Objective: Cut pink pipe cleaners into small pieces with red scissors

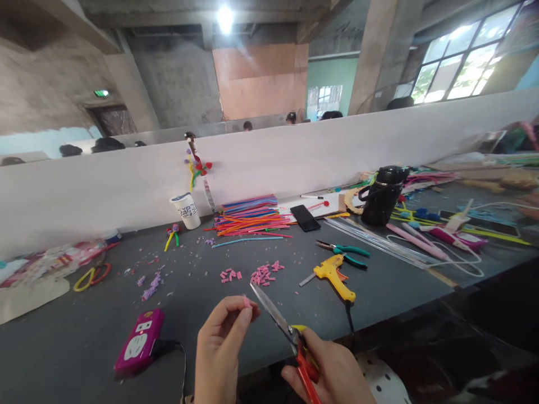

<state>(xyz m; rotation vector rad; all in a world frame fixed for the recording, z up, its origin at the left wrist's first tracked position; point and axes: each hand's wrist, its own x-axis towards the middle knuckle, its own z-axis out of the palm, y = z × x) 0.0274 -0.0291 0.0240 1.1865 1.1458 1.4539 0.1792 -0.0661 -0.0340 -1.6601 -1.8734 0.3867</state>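
Note:
Between the thumb and fingertips of my left hand (225, 336) is a small pink piece (246, 302), apparently cut pipe cleaner. My right hand (332, 367) grips a pair of scissors (275, 315) with red and yellow handles. The blades point up and left, their tips close to my left fingertips but apart from them. Just beyond both hands lie a pile of short pink pieces (263, 275) and a smaller group of pink pieces (231, 275). Farther back, a bundle of coloured pipe cleaners (248, 219) lies against the white partition.
Right of the scissors lie a yellow glue gun (334, 275) and teal-handled pliers (349, 252). A black jug (381, 196), a phone (305, 217) and a paper cup (186, 211) stand or lie behind. At left are a magenta box (141, 339) with a cable and other scissors (90, 278).

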